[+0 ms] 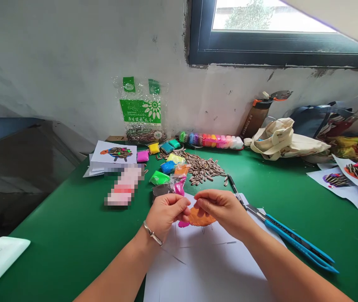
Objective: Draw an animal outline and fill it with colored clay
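My left hand [166, 213] and my right hand [221, 207] meet over a white sheet of paper [204, 264] on the green table [72, 226]. Both hands are closed in a pinch, fingertips almost touching. Under them on the paper lies a flat orange clay shape [200, 219] with a small pink clay bit [183, 224] at its left. The fingers seem to pinch a bit of clay that is too small to make out. A silver bracelet sits on my left wrist.
Small clay packets [166, 167] and a pile of sunflower seeds [202, 167] lie behind the hands. A row of clay packets [212, 140], a seed bag [143, 111], a bottle [257, 115], a cloth bag [279, 142], blue scissors [295, 241], a pen [234, 186], sample pictures [114, 153] and finished sheets [351, 180] surround them.
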Demonstrator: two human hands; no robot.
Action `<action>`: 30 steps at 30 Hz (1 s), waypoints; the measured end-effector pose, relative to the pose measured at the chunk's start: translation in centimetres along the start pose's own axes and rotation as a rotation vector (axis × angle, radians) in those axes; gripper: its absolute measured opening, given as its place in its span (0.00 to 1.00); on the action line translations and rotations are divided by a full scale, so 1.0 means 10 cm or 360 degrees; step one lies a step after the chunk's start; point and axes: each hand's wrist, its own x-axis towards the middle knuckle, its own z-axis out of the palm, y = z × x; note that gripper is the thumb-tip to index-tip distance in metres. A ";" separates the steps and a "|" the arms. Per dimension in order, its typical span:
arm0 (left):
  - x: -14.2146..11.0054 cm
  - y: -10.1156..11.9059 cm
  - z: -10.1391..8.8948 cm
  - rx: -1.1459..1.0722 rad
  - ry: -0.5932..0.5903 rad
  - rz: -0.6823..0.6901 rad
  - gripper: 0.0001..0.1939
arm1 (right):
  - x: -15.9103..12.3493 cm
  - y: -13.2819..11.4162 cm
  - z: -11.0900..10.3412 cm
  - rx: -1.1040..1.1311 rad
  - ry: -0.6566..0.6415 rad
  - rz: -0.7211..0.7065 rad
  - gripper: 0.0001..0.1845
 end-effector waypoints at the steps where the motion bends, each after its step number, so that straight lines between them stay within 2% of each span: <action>1: 0.00 0.00 0.00 -0.0022 0.0005 -0.0013 0.24 | 0.00 0.01 0.00 0.0028 0.0005 -0.0021 0.12; 5: 0.01 -0.01 -0.01 0.0041 0.0021 0.0003 0.23 | 0.01 0.03 0.02 -0.0032 -0.0007 0.0023 0.13; 9: 0.03 -0.01 -0.05 0.0107 0.0032 0.0051 0.22 | 0.00 0.00 0.01 -0.0173 0.0033 0.0059 0.18; 12: 0.04 -0.01 -0.06 0.0093 0.0052 0.0081 0.21 | -0.05 -0.02 -0.06 -0.0226 -0.0020 0.0069 0.13; 14: 0.04 -0.03 -0.04 0.0075 0.0053 0.0085 0.21 | -0.08 -0.02 -0.10 -0.0194 -0.0059 0.0114 0.10; 21: 0.07 -0.06 -0.02 0.0105 0.0013 0.0083 0.21 | -0.17 0.11 -0.09 -0.0135 0.0041 0.0160 0.15; 30: 0.12 -0.13 -0.03 0.0134 0.0046 0.0087 0.23 | -0.21 0.25 -0.14 -0.0006 0.0005 0.0055 0.11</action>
